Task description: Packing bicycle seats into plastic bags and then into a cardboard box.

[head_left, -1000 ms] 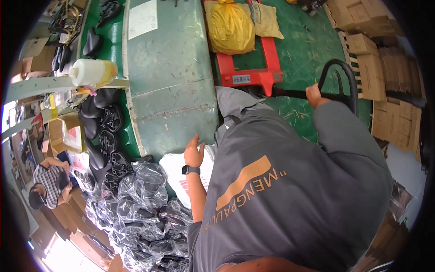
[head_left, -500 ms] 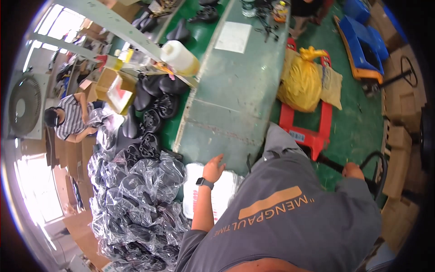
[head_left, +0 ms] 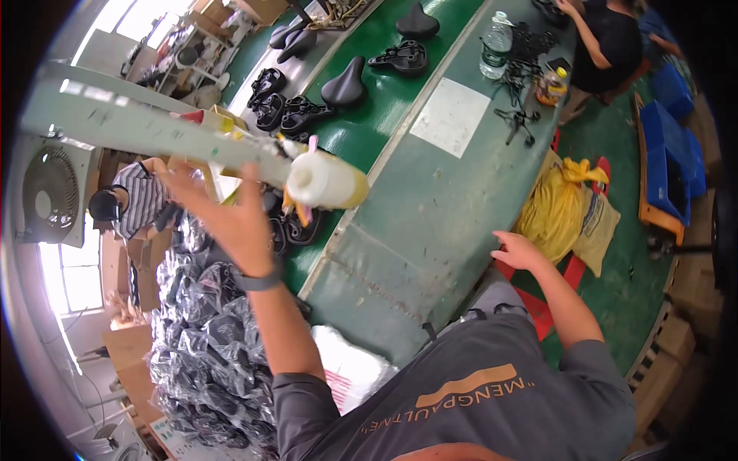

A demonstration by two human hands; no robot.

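My left hand point(head_left: 231, 227), with a dark watch on its wrist, is raised in front of the grey metal beam, fingers spread and smeared by motion. Nothing shows in it. Just right of it is a white plastic jug point(head_left: 327, 180) with yellow liquid; I see no contact. Below that hand lies a big heap of black bicycle saddles in clear plastic bags point(head_left: 207, 346). My right hand point(head_left: 519, 250) hovers by the right edge of the green worktable point(head_left: 407, 238), fingers partly stretched, holding nothing. A stack of white plastic bags point(head_left: 346, 369) lies at the table's near end.
Unbagged black saddles point(head_left: 346, 84) rest on the green conveyor belt point(head_left: 384, 123). A yellow sack point(head_left: 557, 211) sits on a red pallet truck point(head_left: 534, 311) to the right. Blue bins point(head_left: 665, 157) stand beyond. One person in stripes point(head_left: 142, 200) is at left, another in black point(head_left: 611, 38) at far right.
My left hand has risen from beside the white bags, up and left toward the beam. My right hand has left the black handle area and moved left to the table edge. The view has shifted.
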